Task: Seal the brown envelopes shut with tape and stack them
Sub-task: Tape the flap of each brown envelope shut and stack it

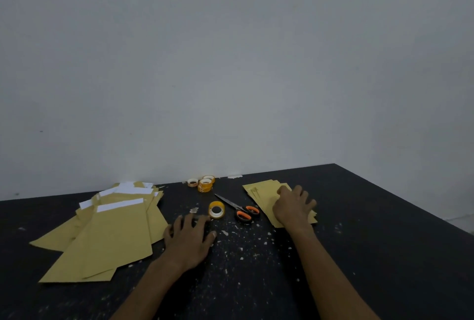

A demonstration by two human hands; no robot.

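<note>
Your left hand (pixel 188 238) lies flat on the table (pixel 372 229), fingers spread wide, beside the loose envelope pile (pixel 110 232) (white strips showing), while your right hand (pixel 293 208) presses, fingers loosely splayed, on the smaller stack (pixel 265 195) right of the scissors (pixel 239 208) and tape roll (pixel 216 209).

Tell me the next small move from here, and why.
Probably reach the left hand over to the left pile and draw its top envelope to the middle. That hand lies spread on the table, holding nothing. The right hand rests on the right stack. The left pile shows white strips, seemingly unsealed, and the tape roll sits close by.
</note>
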